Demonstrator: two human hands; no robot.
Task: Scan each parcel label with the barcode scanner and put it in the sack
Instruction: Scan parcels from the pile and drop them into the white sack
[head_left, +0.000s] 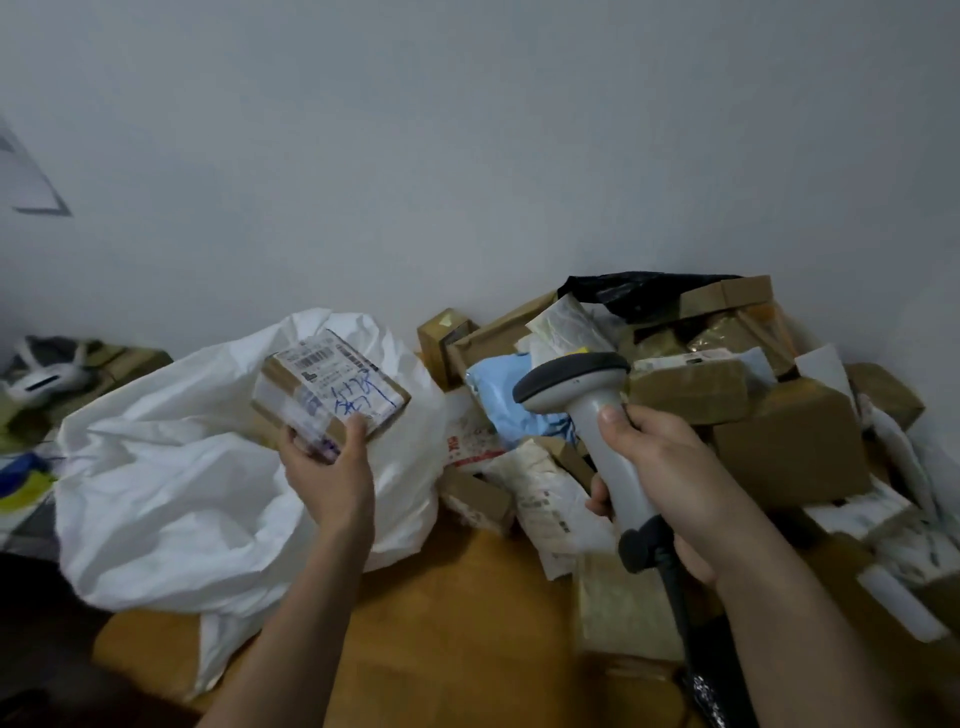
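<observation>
Both hands raised, left grip (327, 467) and right grip (660, 467) curled.

I see a small taped brown cardboard parcel (331, 394) label-up over the crumpled white plastic sack (171, 499), grey handheld barcode scanner (592, 415) upright beside it

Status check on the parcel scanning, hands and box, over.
Left hand holds small taped cardboard parcel, label up, above white sack. Right hand grips grey handheld barcode scanner. Nothing between parcel and sack.

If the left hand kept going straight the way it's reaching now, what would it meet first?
Probably the white sack: the left hand holds the small parcel just over its crumpled mouth, so the parcel would likely touch first. Depth is uncertain.
</observation>
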